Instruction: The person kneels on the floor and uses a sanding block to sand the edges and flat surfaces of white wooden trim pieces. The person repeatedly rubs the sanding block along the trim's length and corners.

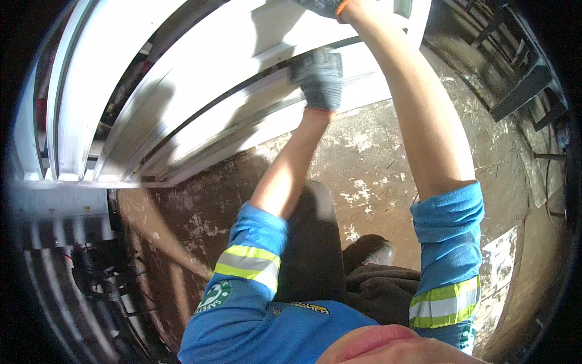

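Observation:
A white slatted frame [200,67] of long parallel bars fills the upper left, lit brightly by the sun. My left hand [317,79], in a dark grey knit glove with an orange cuff, rests at its near bars. Its fingers look curled in; what they hold, if anything, is hidden, and the hand is slightly blurred. Farther up, my right hand [326,7], gloved the same way, lies over the bars at the picture's top edge. Its fingers are mostly cut off there, so their grip does not show.
Worn brown floor [376,151] with pale paint patches lies below the frame. Dark metal pieces [527,85] stand at the right. At the lower left are more slats [66,230] and a dark tangled object [103,273]. My shoe [370,250] is on the floor.

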{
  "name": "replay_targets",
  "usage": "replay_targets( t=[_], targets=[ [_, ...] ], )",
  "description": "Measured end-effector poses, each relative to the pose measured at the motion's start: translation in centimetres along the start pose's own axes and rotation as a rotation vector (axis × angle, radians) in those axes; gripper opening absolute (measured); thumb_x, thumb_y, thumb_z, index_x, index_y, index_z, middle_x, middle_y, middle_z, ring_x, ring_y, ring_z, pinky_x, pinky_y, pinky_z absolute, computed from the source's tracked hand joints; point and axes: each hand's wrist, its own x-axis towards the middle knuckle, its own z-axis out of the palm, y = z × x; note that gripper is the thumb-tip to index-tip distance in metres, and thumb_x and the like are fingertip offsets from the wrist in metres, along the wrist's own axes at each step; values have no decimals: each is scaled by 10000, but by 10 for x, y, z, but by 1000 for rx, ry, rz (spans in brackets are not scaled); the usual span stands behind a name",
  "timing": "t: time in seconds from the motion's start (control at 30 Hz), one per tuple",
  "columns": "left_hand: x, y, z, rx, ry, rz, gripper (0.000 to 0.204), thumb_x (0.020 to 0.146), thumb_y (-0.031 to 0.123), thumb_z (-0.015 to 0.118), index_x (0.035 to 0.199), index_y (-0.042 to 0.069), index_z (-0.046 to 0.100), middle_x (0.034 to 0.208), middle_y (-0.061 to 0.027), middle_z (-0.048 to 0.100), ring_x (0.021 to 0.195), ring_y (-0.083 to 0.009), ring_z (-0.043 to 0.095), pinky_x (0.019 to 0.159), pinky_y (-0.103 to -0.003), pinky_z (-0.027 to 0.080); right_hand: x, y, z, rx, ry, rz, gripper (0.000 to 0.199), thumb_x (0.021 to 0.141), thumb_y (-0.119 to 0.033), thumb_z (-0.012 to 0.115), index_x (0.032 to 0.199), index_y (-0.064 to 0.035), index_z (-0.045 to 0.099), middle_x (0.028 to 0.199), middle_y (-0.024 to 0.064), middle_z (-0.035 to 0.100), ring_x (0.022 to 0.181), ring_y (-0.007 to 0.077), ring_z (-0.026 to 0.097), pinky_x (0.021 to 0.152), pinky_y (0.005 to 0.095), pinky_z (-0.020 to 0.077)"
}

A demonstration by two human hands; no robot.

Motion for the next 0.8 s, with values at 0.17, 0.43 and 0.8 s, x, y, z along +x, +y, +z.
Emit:
replay_targets(
  t=[0.17, 0.43, 0.8],
  targets=[
    [33, 35, -25, -78, -158, 45, 259, 788, 137, 569, 1017, 33, 628, 1036, -161, 560, 918, -309, 584, 722, -493, 495, 7, 8, -7, -85, 2, -52, 440, 903, -398, 431, 787, -50, 672, 804, 170, 665, 829, 338, 628, 784, 464, 444],
    [-127, -246, -72, 40, -318, -239, 447, 732, 32, 528, 1174, 88, 566, 1094, -147, 581, 1042, -296, 533, 949, -432, 410, 0, 10, 0, -136, 51, -25, 430, 905, -395, 429, 753, -60, 652, 792, 160, 658, 823, 334, 626, 776, 453, 442],
    [-10, -22, 31, -406, 411, -31, 61, 760, 90, 563, 804, 100, 604, 758, -81, 534, 740, -249, 526, 591, -405, 425, 6, -8, 15, -50, 76, -25, 413, 911, -374, 432, 830, -54, 680, 826, 159, 671, 843, 341, 627, 791, 443, 448]
  ],
)
